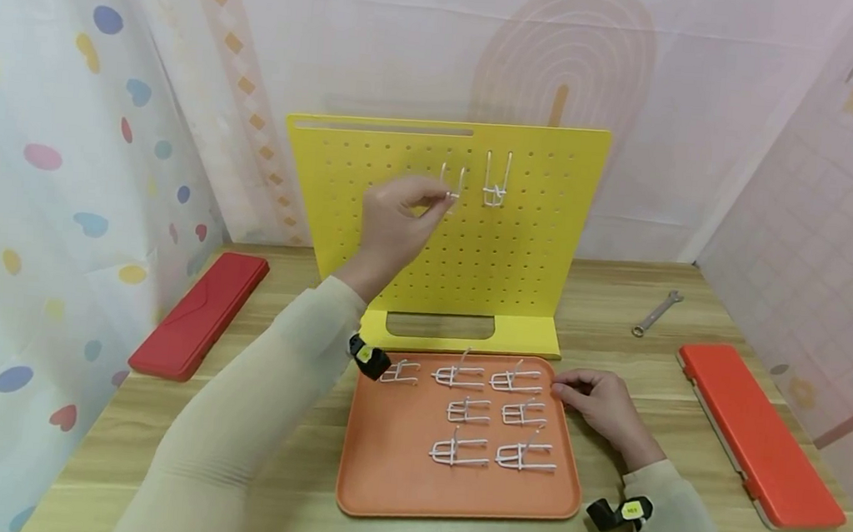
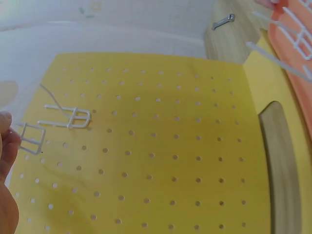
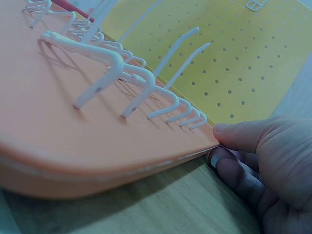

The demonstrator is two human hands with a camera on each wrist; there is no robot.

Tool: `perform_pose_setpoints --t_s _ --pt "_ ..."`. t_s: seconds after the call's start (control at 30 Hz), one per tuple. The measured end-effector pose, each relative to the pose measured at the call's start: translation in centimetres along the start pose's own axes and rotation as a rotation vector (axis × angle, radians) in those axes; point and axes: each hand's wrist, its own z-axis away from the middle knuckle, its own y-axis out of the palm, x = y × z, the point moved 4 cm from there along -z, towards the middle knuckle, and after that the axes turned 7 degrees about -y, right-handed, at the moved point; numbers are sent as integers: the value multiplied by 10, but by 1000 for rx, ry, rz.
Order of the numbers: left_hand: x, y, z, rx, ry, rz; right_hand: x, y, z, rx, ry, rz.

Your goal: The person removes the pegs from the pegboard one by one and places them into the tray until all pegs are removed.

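My left hand (image 1: 400,218) pinches a white wire pegboard hook (image 2: 33,139) between thumb and fingertips, in front of the upper part of the yellow pegboard (image 1: 525,257). Just right of it in the head view, another white hook (image 1: 495,191) hangs on the board. With the thumb on top and fingers underneath, my right hand (image 3: 287,165) grips the right rim of the orange tray (image 1: 388,472). Several more white hooks (image 1: 524,456) lie in rows on that tray; one at its back left (image 1: 399,372) is partly covered by the left wrist's camera.
A dark red case (image 1: 200,315) lies on the wooden table to the left. On the right are a brighter red case (image 1: 767,435) and a small wrench (image 1: 656,314). The pegboard stands upright behind the tray, before a patterned curtain (image 1: 414,40).
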Motion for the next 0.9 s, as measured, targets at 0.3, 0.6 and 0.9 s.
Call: perform_pose_setpoints --t_s 0.3,0.6,0.9 --pt "-2 -26 36 46 52 -4 1 -1 0 -6 -5 9" --pt "-4 -51 76 106 -44 13 3 0 -1 -5 -2 2" --pt "-10 -63 122 218 -111 44 6 0 -2 1 -1 -8"
